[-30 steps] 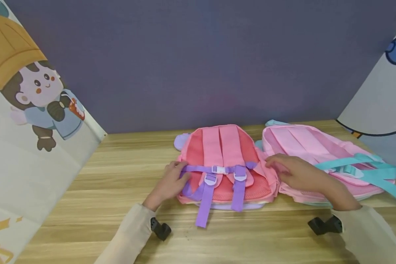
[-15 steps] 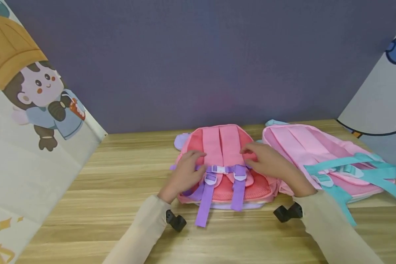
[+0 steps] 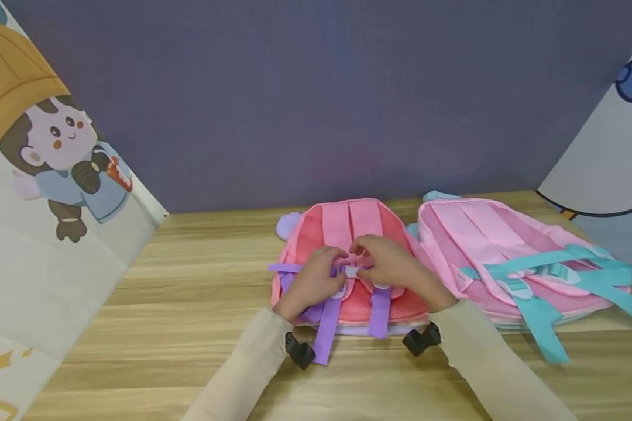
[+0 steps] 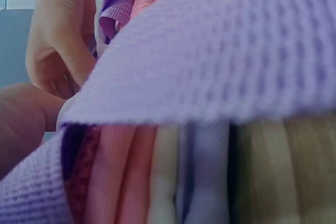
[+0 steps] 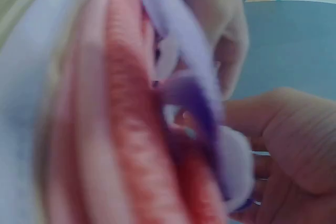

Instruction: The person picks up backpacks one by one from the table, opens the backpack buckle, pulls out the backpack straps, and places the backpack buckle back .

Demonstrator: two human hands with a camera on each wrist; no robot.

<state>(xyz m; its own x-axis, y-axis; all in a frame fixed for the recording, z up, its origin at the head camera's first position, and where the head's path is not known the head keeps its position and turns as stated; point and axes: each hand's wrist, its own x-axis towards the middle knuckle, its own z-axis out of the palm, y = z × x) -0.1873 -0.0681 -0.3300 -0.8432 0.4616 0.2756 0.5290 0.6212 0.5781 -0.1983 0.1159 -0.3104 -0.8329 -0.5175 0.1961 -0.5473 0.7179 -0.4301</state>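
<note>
A pink backpack (image 3: 305, 234) lies back side up on the wooden table. Across its shoulder straps runs a purple chest strap (image 3: 284, 268) joined by a white buckle (image 3: 351, 271). My left hand (image 3: 316, 278) is at the buckle's left side, its thumb and fingers bent and apart around the strap. From the other side my right hand (image 3: 392, 264) meets it, thumb by the buckle and index finger above. Firm contact cannot be told. In the left wrist view a purple strap (image 4: 210, 61) hides much of the work; the right wrist view is blurred.
A lighter pink backpack (image 3: 484, 225) with teal straps (image 3: 542, 324) lies close on the right. Behind the table (image 3: 200, 280) rises a dark panel (image 3: 316, 105). Cartoon-printed sheets (image 3: 58, 269) stand at either side.
Both hands have moved inward from the pink backpack's sides to the buckle. The right hand first left the side near the lighter backpack. Both bags have stayed nearly in place.
</note>
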